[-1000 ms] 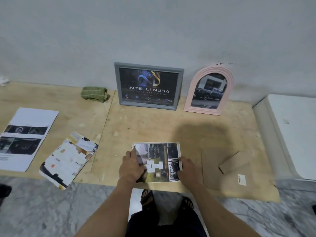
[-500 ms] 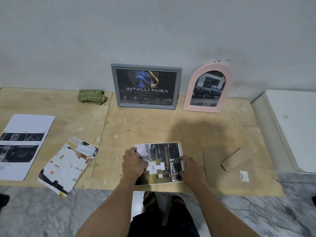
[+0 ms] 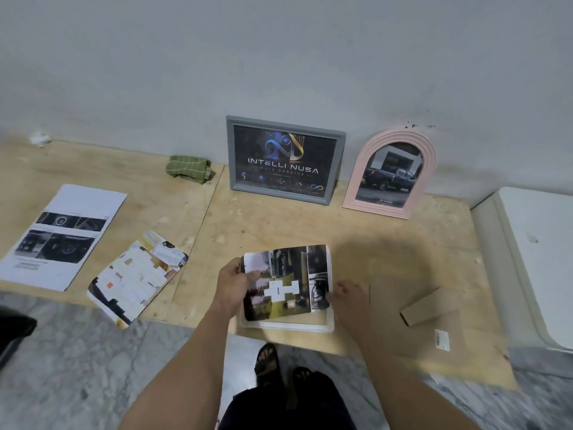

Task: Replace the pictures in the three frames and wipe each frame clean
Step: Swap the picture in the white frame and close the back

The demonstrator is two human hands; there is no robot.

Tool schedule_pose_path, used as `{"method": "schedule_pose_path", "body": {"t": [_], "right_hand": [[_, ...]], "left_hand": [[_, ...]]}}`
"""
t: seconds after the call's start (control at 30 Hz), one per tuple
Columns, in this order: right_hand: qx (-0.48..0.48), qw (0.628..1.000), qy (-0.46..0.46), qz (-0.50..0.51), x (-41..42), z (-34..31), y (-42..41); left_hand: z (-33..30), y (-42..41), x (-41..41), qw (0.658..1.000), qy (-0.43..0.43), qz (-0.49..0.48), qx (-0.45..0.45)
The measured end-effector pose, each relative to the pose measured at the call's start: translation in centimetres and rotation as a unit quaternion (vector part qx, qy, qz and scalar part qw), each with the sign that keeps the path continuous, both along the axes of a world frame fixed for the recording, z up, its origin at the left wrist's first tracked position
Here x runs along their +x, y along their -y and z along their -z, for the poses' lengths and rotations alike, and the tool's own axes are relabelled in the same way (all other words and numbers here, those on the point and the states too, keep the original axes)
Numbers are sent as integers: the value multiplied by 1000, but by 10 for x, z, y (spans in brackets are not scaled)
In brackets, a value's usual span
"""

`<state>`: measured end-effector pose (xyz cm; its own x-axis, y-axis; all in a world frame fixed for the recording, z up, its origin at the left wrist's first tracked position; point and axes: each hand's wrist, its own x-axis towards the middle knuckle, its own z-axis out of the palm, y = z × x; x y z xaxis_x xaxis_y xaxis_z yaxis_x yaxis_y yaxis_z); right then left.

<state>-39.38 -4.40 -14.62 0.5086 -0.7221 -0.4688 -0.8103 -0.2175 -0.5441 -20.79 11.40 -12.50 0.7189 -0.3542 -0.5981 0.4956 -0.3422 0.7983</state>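
A printed collage picture [image 3: 288, 280] is lifted and curled above a white frame [image 3: 288, 328] that lies flat at the plywood's front edge. My left hand [image 3: 232, 283] grips the picture's left edge, thumb on top. My right hand [image 3: 348, 294] is at the picture's lower right edge; blur hides whether it pinches the paper or presses the frame. A grey frame [image 3: 230, 156] with a dark logo print and a pink arched frame [image 3: 356, 184] with a truck photo lean on the wall. A green cloth [image 3: 187, 169] lies left of them.
A brown backing board [image 3: 434, 346] with its folded stand [image 3: 423, 308] lies right of my right hand. Two loose prints lie to the left: a white sheet [image 3: 62, 237] and a curled collage [image 3: 136, 274]. A white block [image 3: 533, 259] borders the right. My feet [image 3: 279, 364] stand below the board's edge.
The picture lay flat in the white frame under both hands; my left hand has now raised its left side up out of the frame, baring the frame's lower rim.
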Motion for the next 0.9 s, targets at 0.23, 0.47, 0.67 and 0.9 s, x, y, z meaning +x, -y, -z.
{"method": "schedule_pose_path", "body": {"t": [0.23,0.47,0.67,0.9], "right_hand": [[203,969,139,34,16,-50,29],[227,952,204,18,67,-100,33],[213,955,197,-66,122,-128,3],[213,955,171,-118,201,-117,-60]], "left_hand": [[-31,-24,5,998,-12,-58,-36],[-67,-52,-4,991,52,-121,-25],[-78,-93,5,973,77,-217,-23],[-63,-164,37,951,39,-305,-2]]}}
